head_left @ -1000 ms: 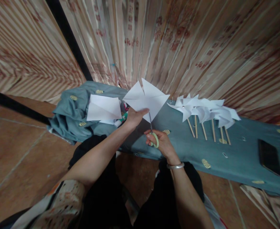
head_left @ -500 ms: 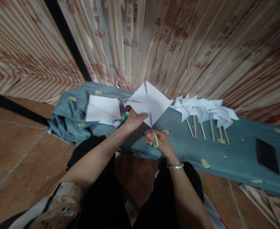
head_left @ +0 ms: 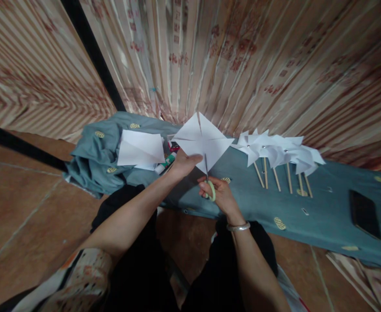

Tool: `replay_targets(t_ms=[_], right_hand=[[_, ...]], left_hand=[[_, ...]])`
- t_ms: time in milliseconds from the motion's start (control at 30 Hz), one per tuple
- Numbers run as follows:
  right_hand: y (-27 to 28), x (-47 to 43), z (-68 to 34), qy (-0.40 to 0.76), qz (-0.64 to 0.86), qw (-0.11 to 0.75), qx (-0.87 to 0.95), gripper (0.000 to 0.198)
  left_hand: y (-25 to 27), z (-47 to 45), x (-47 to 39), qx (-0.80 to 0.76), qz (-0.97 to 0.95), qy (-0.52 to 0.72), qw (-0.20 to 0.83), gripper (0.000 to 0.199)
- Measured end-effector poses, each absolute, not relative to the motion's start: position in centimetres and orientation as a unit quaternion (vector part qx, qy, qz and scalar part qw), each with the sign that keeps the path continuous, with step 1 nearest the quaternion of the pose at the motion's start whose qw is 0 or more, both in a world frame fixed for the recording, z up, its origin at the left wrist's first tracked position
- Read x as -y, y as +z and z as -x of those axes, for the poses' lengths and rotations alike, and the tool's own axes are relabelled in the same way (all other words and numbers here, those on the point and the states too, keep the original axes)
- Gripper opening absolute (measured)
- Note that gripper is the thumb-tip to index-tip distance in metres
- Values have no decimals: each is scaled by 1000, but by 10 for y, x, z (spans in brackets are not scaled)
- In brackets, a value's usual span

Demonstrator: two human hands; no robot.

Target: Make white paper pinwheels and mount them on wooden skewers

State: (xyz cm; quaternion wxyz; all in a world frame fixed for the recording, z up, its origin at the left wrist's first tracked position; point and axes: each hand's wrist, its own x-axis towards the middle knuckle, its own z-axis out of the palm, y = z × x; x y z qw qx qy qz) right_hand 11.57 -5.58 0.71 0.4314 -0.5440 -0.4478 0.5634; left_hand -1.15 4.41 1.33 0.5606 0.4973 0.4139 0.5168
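A square sheet of white paper (head_left: 210, 145), turned corner toward me, has slits running in from its far and side corners. My left hand (head_left: 187, 165) grips it at the near left edge, thumb on top, the other fingers hidden beneath. Scissors (head_left: 211, 190) with pale green handles are in my right hand (head_left: 221, 193), fingers through the loops. Their blades lie along the paper's near corner, pointing toward its middle. To the right, several white paper pinwheels (head_left: 275, 149) on wooden sticks lie in an overlapping row.
White paper sheets (head_left: 140, 148) lie at the left on the blue-green cloth (head_left: 242, 197). A green-and-white tube (head_left: 168, 161) and a red item (head_left: 174, 146) sit beside them. A dark phone (head_left: 365, 214) rests far right. A striped curtain (head_left: 190, 56) hangs behind, near a black pole (head_left: 94, 56).
The paper's corners have dipped slightly, so it looks flatter. Both hands and the scissors keep nearly the same place at the near corner.
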Motion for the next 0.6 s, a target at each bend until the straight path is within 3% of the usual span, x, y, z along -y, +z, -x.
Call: replay_targets(t_ms=[600], right_hand=[[7, 56, -115, 551, 547, 438, 453, 41]], left_hand=[[15, 12, -43, -406, -491, 523, 566, 18]])
